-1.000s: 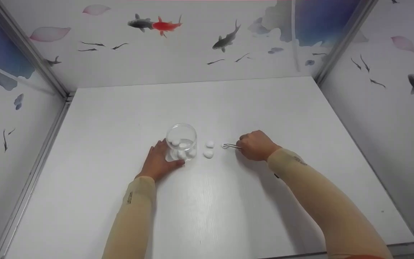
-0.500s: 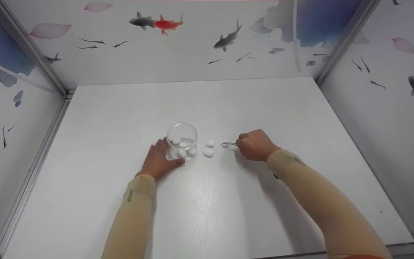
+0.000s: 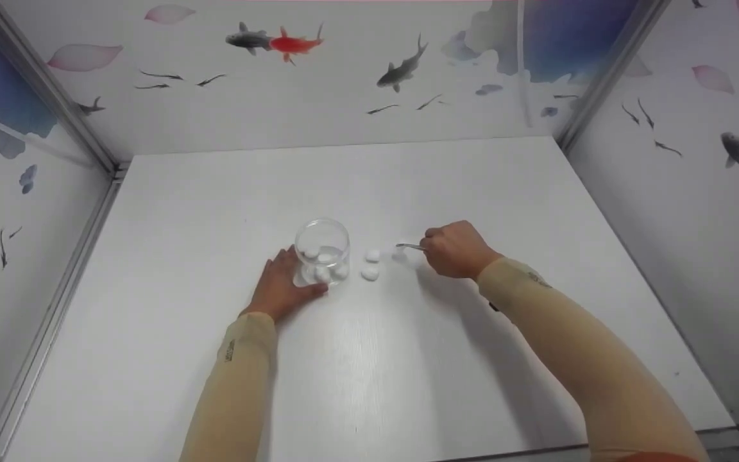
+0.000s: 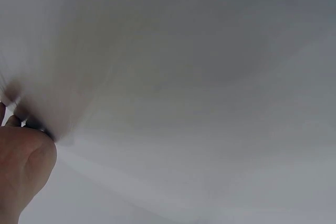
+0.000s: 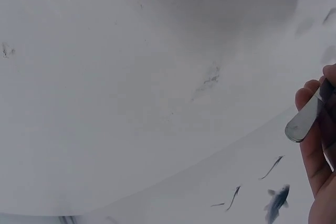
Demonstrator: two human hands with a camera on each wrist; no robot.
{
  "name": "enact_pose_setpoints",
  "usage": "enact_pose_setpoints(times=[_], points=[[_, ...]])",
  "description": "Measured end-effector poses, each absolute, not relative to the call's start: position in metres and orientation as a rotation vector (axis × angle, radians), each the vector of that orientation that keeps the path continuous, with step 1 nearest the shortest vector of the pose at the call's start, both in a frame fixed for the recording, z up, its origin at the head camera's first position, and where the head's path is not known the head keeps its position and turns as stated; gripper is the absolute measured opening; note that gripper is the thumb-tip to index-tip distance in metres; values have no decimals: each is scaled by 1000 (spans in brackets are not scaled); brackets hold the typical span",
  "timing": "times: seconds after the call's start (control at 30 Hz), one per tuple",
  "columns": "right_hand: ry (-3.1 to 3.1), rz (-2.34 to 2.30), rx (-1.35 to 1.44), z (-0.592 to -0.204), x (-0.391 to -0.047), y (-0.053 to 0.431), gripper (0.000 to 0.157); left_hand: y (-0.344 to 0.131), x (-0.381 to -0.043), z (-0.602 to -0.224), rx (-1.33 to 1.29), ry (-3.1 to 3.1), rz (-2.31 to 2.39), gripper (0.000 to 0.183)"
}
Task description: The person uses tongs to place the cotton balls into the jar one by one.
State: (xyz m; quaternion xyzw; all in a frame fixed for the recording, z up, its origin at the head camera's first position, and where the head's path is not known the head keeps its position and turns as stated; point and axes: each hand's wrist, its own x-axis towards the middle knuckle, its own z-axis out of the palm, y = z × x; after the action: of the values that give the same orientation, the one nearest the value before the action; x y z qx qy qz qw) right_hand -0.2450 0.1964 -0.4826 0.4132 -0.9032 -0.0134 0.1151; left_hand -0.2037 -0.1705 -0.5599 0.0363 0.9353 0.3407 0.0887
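Note:
A clear round jar (image 3: 322, 232) stands upright left of the middle of the table, with several white cotton balls (image 3: 322, 274) inside. My left hand (image 3: 281, 285) holds its left side, thumb in front and fingers toward the back. Right of the jar, two cotton balls (image 3: 370, 274) lie on the table. My right hand (image 3: 458, 249) grips metal tweezers (image 3: 412, 246), their tips pointing left. Below the tips is a blurred whitish patch; whether the tweezers pinch a ball is unclear. In the right wrist view, the tweezers' rounded end (image 5: 300, 127) sticks out of the hand.
The white table (image 3: 356, 372) is enclosed by white panels printed with fish and petals, at the back wall (image 3: 344, 122), left and right. Metal rails (image 3: 591, 96) run along the corners.
My right hand has risen slightly, lifting the tweezers' tips from the spot where a white cotton ball lay. The left hand and jar stay in place.

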Motion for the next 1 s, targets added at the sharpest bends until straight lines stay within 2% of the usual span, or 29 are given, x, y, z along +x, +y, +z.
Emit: enact_pose_setpoints(times=[1.0], points=[[-2417,-121,1288,-426,-251,125,13,-170,-204,-559,100,2776,995,117]])
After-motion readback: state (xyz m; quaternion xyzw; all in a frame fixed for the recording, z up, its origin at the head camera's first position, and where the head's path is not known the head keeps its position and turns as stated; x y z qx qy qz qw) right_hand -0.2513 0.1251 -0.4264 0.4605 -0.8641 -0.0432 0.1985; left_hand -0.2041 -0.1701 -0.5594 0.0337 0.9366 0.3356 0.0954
